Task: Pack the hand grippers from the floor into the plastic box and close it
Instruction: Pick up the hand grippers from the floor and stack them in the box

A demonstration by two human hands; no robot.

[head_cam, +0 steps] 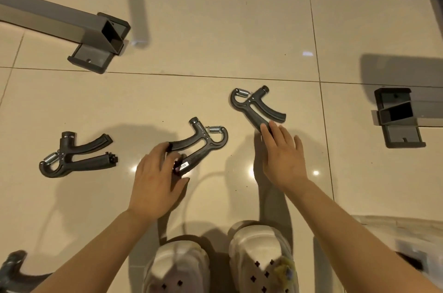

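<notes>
L hand [155, 184] grips mid gripper [199, 146]; spring end up-right.

Bare tiled floor [215, 16] lay open across the far middle, between the grey metal leg [60, 21] at the far left and the second metal foot [398, 117] at the right edge. Nearer, three hand grippers (left [74, 156], middle [199, 146], right [256, 108]) broke up the floor, with clear gaps between them. Two pale shoes [220, 261] blocked the near middle, and a translucent plastic box [407, 240] filled the near right corner.
</notes>
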